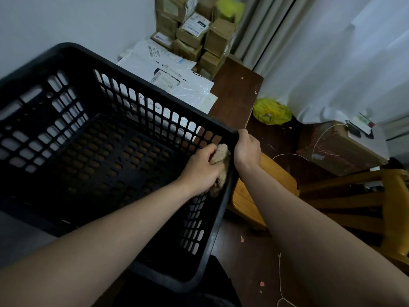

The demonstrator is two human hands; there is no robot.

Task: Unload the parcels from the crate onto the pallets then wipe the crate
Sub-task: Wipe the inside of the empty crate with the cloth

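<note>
A large black perforated crate (pixel 73 56) fills the left and middle of the view, and no parcels show inside it. My left hand (pixel 201 167) reaches into it and grips a tan cloth (pixel 221 156), pressing it against the inside of the crate's right wall near the far right corner. My right hand (pixel 247 148) grips the crate's rim at that corner from outside. White mailer bags (pixel 168 74) lie on a dark wooden surface (pixel 234 91) beyond the crate. Several brown cardboard parcels (pixel 199 34) are stacked against the wall behind them.
A wooden chair (pixel 354 200) stands to the right of the crate. A yellow bag (pixel 272 111) lies on the floor by the curtain, and another yellow bag (pixel 229 7) tops the parcel stack. A cardboard box (pixel 338 149) with a white cable sits at right. String trails over the dark floor.
</note>
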